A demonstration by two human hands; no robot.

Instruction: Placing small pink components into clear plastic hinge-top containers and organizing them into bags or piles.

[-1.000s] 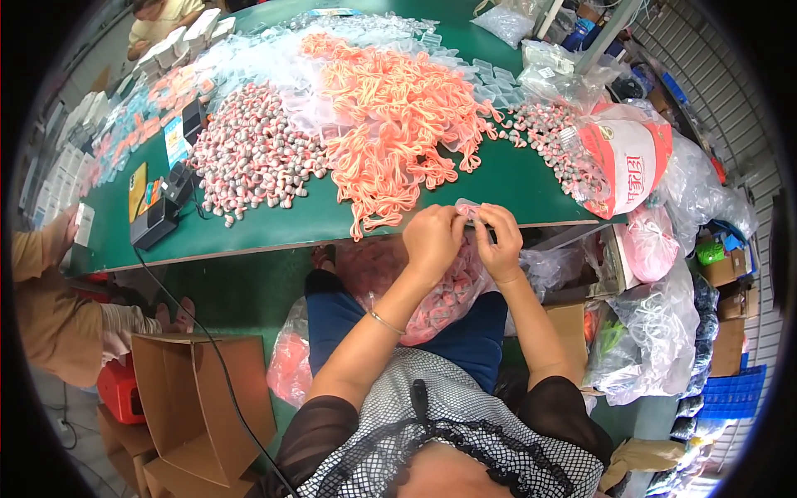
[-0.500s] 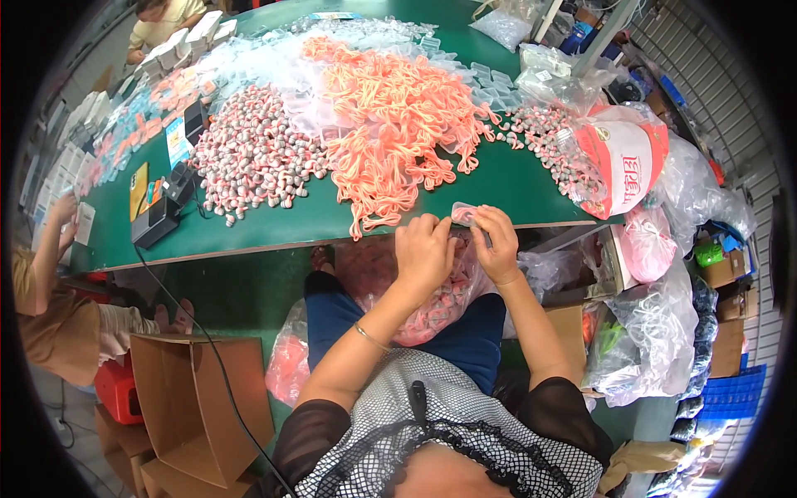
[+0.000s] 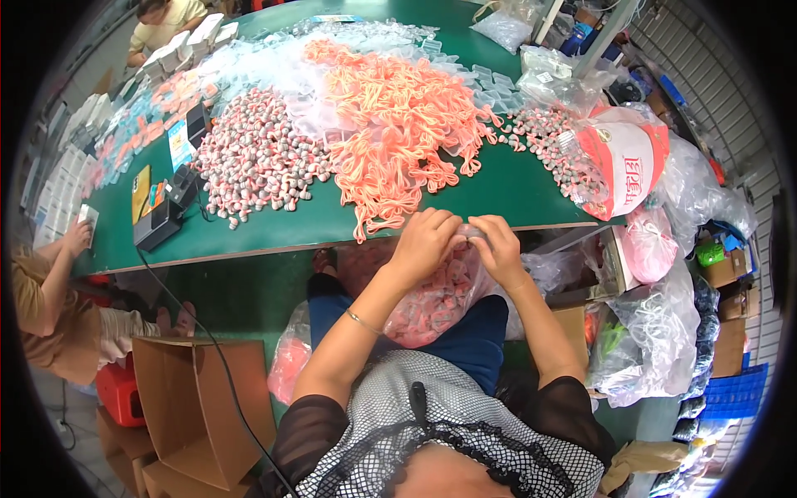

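Observation:
A small clear plastic box (image 3: 471, 231) is pinched between the fingers of both my hands, just over the table's near edge. My left hand (image 3: 426, 242) closes on its left end. On the other end are the bent fingers of my right hand (image 3: 498, 249); the fingers hide much of the box and its contents. Beyond my hands lies a heap of looped orange cords (image 3: 398, 124). Left of it is a pile of small pink-and-grey pieces (image 3: 261, 153), with clear plastic boxes (image 3: 303, 104) behind. An open plastic bag of filled small boxes (image 3: 432, 307) rests between my legs.
A red-and-white sack (image 3: 623, 162) spills more pink-and-grey pieces at the right. A black device (image 3: 158, 226) and a yellow phone (image 3: 141, 191) lie left on the green table (image 3: 515, 195). A cardboard box (image 3: 203, 407) stands below. Two other people work at left.
My left hand has moved right and slightly up onto the small box, which now sits between both hands. The co-worker's hand at the left edge has moved lower.

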